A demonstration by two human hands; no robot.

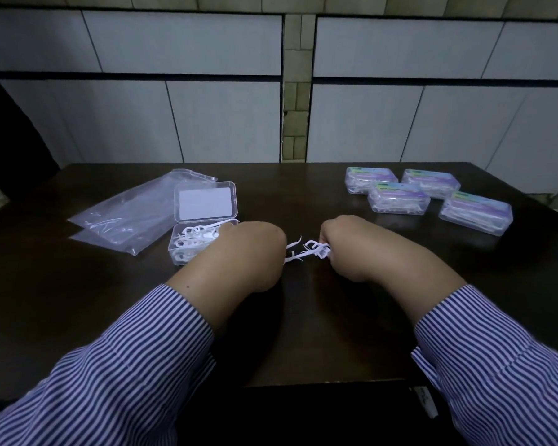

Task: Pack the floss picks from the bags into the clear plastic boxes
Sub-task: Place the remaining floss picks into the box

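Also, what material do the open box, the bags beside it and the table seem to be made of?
The open box looks like clear hard plastic: you can see the white picks through its stiff walls. The bags seem to be thin, soft plastic film: see-through, wrinkled, shiny. The table looks like dark polished wood or a wood-like laminate: it is smooth and slightly reflective; I cannot tell which.

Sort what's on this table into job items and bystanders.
In the job: floss picks held by left hand and right hand; open clear box; plastic bags; four shut filled boxes.
Bystanders: none on the table; wall panels behind.
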